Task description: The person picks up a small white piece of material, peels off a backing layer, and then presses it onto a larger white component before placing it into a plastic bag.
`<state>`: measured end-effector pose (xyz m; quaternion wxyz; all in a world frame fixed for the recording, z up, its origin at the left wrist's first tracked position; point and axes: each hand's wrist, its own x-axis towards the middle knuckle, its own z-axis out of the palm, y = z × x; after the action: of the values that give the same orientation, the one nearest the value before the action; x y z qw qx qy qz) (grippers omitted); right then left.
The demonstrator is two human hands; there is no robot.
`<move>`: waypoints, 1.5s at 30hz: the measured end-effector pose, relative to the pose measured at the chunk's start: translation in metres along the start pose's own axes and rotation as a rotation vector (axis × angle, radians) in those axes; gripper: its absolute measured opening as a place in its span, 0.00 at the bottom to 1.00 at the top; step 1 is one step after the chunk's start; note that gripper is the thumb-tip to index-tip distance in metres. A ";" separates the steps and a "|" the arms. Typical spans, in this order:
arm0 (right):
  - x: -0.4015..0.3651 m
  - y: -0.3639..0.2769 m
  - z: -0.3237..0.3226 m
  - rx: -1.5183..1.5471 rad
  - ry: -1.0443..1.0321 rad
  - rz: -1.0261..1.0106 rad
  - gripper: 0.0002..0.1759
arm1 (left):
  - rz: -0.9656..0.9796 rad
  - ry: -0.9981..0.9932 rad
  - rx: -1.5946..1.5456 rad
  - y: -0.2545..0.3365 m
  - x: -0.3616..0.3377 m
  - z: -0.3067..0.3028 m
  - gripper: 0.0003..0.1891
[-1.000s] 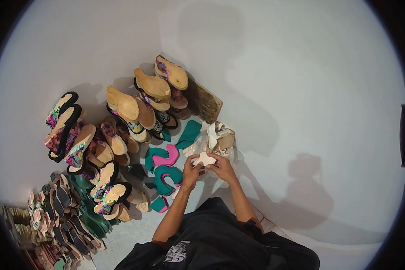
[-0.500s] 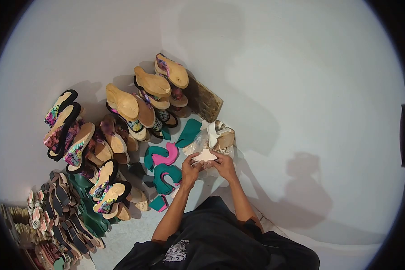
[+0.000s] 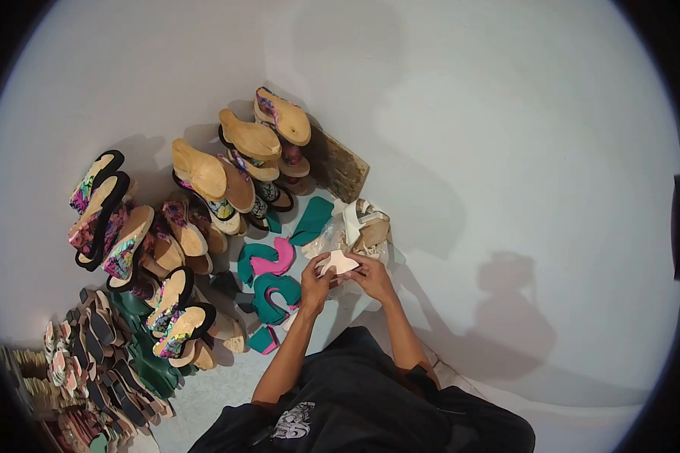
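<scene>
Between both hands is a small flat, pale pinkish-white cut piece (image 3: 341, 262) with curved edges; its exact kind does not show. My left hand (image 3: 316, 282) pinches its left end. On the opposite end, my right hand (image 3: 373, 279) has its thumb and fingers closed. Just beyond the hands stands a clear plastic bag (image 3: 329, 240) with white and tan pieces (image 3: 366, 226) in it. Teal cut pieces (image 3: 278, 297) and a pink curved piece (image 3: 275, 259) lie left of my left hand.
Patterned sandals on wooden lasts (image 3: 199, 170) stand in stacks at the left, with black-edged sandals (image 3: 113, 219) beside them. A wooden board (image 3: 345, 166) leans near the corner. Dark soles (image 3: 106, 328) and green pieces (image 3: 147, 351) are piled lower left. A white wall (image 3: 521, 151) rises at the right.
The pale piece has tilted and turned slightly in my hands, its right end now lower. Both hands keep hold of it; the whole view has shifted slightly.
</scene>
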<state>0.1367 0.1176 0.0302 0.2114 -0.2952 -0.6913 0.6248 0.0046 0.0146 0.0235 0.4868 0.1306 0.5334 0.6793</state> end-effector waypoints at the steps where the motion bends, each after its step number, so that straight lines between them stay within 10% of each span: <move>1: 0.000 0.002 0.000 0.012 0.003 0.003 0.28 | -0.001 -0.003 0.000 -0.002 0.002 -0.001 0.21; 45: -0.002 -0.006 0.004 0.106 0.056 0.089 0.24 | 0.126 0.067 0.063 0.000 0.001 0.004 0.15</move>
<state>0.1349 0.1131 0.0358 0.2180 -0.3312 -0.6373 0.6608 0.0063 0.0177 0.0248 0.4208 0.1563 0.5613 0.6953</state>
